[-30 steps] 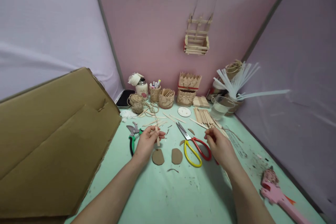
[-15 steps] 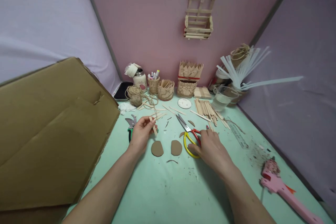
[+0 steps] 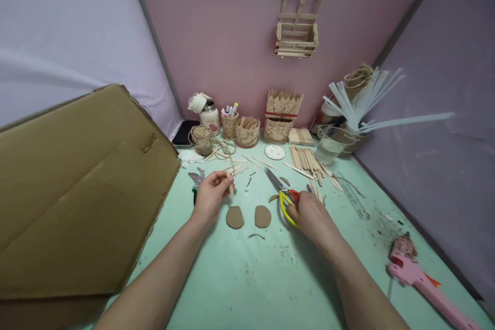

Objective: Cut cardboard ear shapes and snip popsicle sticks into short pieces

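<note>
My left hand (image 3: 212,193) pinches a short wooden stick (image 3: 231,185) between thumb and fingers. To the right, my right hand (image 3: 312,214) is closed round the handles of the scissors (image 3: 281,185), one yellow and one red, whose blades point away to the upper left. Two cardboard pieces, a left one (image 3: 234,217) and a right one (image 3: 263,216), rounded with one straight side each, lie flat between my hands. Pruning shears (image 3: 196,181) lie just behind my left hand, partly covered by it. Small cardboard offcuts (image 3: 285,181) are scattered near the scissors.
A large cardboard sheet (image 3: 77,191) stands at the left. Wooden sticks (image 3: 305,162), twine (image 3: 201,139), a plastic cup (image 3: 330,145) and woven-look holders (image 3: 247,132) line the back. A pink glue gun (image 3: 421,278) lies at the right, near a clear ruler (image 3: 353,197).
My right hand has taken hold of the scissors' handles, its fingers now wrapped round them. My left hand still holds the stick, turned more upright. The view has shifted slightly.
</note>
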Available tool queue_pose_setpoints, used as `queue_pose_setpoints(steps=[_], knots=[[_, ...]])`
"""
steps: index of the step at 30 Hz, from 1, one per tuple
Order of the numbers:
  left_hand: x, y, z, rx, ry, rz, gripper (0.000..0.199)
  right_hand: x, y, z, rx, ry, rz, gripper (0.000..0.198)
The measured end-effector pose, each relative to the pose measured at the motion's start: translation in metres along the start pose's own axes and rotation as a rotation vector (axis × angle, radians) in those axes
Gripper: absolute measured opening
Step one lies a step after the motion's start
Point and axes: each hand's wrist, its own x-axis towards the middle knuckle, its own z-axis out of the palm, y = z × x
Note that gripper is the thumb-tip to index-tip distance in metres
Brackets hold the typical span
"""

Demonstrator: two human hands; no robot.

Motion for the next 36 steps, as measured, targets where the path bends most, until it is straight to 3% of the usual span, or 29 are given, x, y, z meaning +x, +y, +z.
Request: queue_pose_setpoints(steps=[9,15,18,21,27,32,36], knots=[[-0.001,0.002,0.001,-0.059,-0.019,-0.063,0.040,-0.002,-0.001,-0.003,0.155,-0.006,0.000,0.016],[-0.001,0.002,0.001,-0.017,-0.008,-0.066,0.034,-0.002,-0.002,-0.001,0.109,0.013,-0.019,0.016],[-0.001,0.003,-0.001,0.106,-0.069,-0.011,0.027,-0.001,-0.001,0.003,0.050,0.027,-0.026,0.012],[-0.004,0.003,-0.002,0.307,-0.208,0.061,0.022,0.000,0.001,0.007,0.004,0.050,-0.066,0.012],[-0.019,-0.004,0.000,0.409,-0.502,-0.041,0.029,-0.003,0.001,0.007,0.003,0.149,-0.203,0.020],[-0.027,-0.006,0.005,0.415,-0.550,-0.099,0.023,-0.013,-0.014,0.005,0.368,0.092,-0.602,0.028],[-0.028,-0.001,0.006,0.446,-0.599,-0.070,0.019,-0.017,-0.025,0.012,0.429,0.001,-0.675,0.015]])
